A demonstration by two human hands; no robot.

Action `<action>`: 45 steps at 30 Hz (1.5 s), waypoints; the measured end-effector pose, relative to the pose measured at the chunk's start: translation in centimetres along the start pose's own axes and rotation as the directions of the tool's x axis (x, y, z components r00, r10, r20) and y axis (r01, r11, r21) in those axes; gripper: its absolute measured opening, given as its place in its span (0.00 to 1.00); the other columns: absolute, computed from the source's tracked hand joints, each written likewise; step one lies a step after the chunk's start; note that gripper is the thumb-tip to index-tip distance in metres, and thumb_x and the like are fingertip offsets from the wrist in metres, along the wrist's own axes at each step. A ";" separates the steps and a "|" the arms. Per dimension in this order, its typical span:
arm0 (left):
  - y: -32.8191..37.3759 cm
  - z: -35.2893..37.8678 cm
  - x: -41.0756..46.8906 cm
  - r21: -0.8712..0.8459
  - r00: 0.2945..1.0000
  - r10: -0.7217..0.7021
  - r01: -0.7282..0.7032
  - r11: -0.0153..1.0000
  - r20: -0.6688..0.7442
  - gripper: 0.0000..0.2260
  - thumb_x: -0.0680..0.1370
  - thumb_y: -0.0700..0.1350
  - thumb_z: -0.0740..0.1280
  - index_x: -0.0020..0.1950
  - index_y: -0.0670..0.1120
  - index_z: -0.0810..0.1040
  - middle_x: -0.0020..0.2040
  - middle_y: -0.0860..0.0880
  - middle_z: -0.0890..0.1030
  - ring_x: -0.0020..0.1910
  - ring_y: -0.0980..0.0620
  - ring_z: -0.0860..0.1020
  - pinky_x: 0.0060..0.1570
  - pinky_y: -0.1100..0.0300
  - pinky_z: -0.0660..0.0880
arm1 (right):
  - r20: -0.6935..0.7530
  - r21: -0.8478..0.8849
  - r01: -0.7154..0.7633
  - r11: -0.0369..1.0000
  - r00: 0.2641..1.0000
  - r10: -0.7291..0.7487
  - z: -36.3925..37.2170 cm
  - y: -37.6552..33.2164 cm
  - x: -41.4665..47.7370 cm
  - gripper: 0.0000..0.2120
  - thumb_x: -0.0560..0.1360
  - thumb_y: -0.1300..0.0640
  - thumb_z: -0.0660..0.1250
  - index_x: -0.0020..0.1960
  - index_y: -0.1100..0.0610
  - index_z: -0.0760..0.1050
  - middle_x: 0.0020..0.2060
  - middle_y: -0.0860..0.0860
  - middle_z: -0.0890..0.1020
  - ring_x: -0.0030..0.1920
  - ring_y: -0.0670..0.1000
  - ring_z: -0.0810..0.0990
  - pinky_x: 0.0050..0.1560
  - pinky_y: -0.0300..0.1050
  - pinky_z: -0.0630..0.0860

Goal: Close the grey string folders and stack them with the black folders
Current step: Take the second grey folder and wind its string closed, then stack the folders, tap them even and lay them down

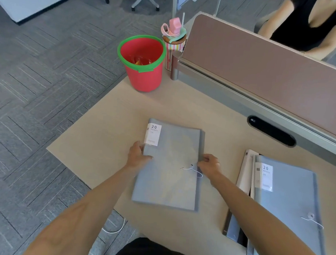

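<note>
My right hand (210,164) has its fingertips pinched together at the right edge of the flat grey plastic string folder (169,166) lying mid-frame on the beige desk (105,138), just beside the small round button and the loose white string (192,170). My left hand (138,155) grips the opposite, spine edge, thumb pressed on the cover below the white label (153,134). The folder looks light, thin and bendy, with a slick cover, so I judge that holding both long edges suits it best. The string is fine and limp and needs a fingertip pinch. At lower right, another grey string folder (290,205) lies on the black folders (233,228).
</note>
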State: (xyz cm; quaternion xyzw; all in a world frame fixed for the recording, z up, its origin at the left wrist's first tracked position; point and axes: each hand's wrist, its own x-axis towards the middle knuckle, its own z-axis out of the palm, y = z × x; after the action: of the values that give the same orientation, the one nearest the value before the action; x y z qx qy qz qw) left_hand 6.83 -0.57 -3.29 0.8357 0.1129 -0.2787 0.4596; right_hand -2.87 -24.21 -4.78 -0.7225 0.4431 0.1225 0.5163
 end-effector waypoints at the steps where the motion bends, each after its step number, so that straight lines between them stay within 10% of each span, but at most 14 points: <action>1: 0.5 -0.1 -0.5 -0.111 1.000 -0.026 0.027 0.993 0.010 0.33 0.67 0.39 0.73 0.70 0.41 0.66 0.61 0.42 0.78 0.55 0.44 0.79 0.51 0.51 0.78 | -0.014 0.050 -0.038 0.998 0.999 0.039 -0.4 0.4 0.1 0.21 0.71 0.64 0.64 0.63 0.56 0.73 0.53 0.52 0.78 0.51 0.55 0.79 0.50 0.46 0.76; 5: 2.6 0.0 -2.0 -0.306 0.993 -0.008 0.046 0.951 0.121 0.15 0.77 0.40 0.67 0.64 0.44 0.73 0.54 0.44 0.81 0.45 0.48 0.80 0.41 0.56 0.78 | 0.014 0.237 -0.140 0.961 0.990 0.141 -2.5 0.9 -0.9 0.11 0.70 0.62 0.65 0.52 0.55 0.76 0.36 0.52 0.76 0.35 0.51 0.75 0.30 0.38 0.72; 10: 6.6 2.4 -3.3 -0.383 0.964 0.071 0.034 0.923 0.256 0.15 0.78 0.41 0.67 0.64 0.43 0.74 0.56 0.42 0.82 0.46 0.47 0.82 0.44 0.54 0.79 | -0.068 0.318 -0.039 0.947 0.996 0.064 -6.4 1.3 -2.1 0.07 0.72 0.63 0.64 0.37 0.56 0.77 0.30 0.53 0.75 0.33 0.53 0.73 0.31 0.39 0.71; 16: 10.7 10.8 -6.3 -0.312 0.904 0.120 0.016 0.950 0.411 0.18 0.76 0.43 0.67 0.64 0.40 0.73 0.60 0.37 0.81 0.49 0.44 0.81 0.49 0.51 0.77 | -0.276 0.448 0.081 0.890 0.960 0.051 -15.4 4.2 -4.7 0.16 0.74 0.64 0.62 0.58 0.50 0.72 0.39 0.52 0.80 0.36 0.47 0.76 0.36 0.40 0.71; 20: 12.2 18.5 -10.7 -0.128 0.833 0.088 -0.021 0.992 0.547 0.13 0.76 0.43 0.62 0.61 0.45 0.74 0.48 0.44 0.81 0.41 0.48 0.79 0.34 0.61 0.72 | -0.411 0.417 0.023 0.909 0.896 0.166 -21.4 9.7 -6.4 0.27 0.70 0.62 0.62 0.68 0.53 0.68 0.48 0.53 0.83 0.51 0.57 0.80 0.50 0.48 0.75; 26: 11.8 28.6 -16.1 0.029 0.730 0.055 -0.102 0.994 0.682 0.26 0.67 0.50 0.66 0.65 0.48 0.72 0.56 0.45 0.82 0.51 0.47 0.80 0.45 0.57 0.74 | -0.506 0.377 -0.035 0.926 0.829 0.238 -28.6 16.2 -8.8 0.24 0.72 0.48 0.64 0.64 0.59 0.71 0.53 0.58 0.80 0.52 0.58 0.78 0.57 0.50 0.74; 30: 9.9 31.9 -15.8 0.370 0.834 0.194 -0.421 0.828 0.516 0.23 0.71 0.52 0.64 0.64 0.46 0.70 0.67 0.45 0.72 0.69 0.44 0.67 0.66 0.49 0.65 | -0.352 0.392 -0.129 0.911 0.894 0.278 -30.8 19.7 -8.0 0.24 0.71 0.39 0.65 0.58 0.55 0.70 0.51 0.55 0.77 0.52 0.57 0.77 0.60 0.48 0.71; 34: 4.5 34.3 -10.9 0.434 0.939 0.161 -0.286 0.854 0.303 0.44 0.61 0.78 0.61 0.63 0.46 0.72 0.60 0.47 0.78 0.61 0.45 0.76 0.57 0.49 0.76 | -0.301 0.180 -0.211 0.961 0.918 0.258 -30.6 23.1 -5.9 0.36 0.67 0.33 0.64 0.67 0.55 0.69 0.61 0.59 0.73 0.64 0.61 0.71 0.67 0.54 0.68; 45: 8.5 31.7 -13.9 0.160 0.957 -0.077 0.033 0.987 0.281 0.25 0.64 0.54 0.77 0.56 0.43 0.77 0.50 0.46 0.84 0.47 0.45 0.83 0.42 0.58 0.78 | -0.260 0.186 -0.138 0.973 0.948 0.184 -29.0 21.2 -5.8 0.22 0.70 0.50 0.64 0.60 0.60 0.72 0.56 0.61 0.79 0.53 0.61 0.78 0.51 0.49 0.74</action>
State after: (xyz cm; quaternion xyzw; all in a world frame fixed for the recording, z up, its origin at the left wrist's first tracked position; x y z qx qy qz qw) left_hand -12.20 -30.67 -2.76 0.8161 0.0467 -0.4172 0.3972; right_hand -30.64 -47.64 -1.97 -0.6483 0.5769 0.0255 0.4962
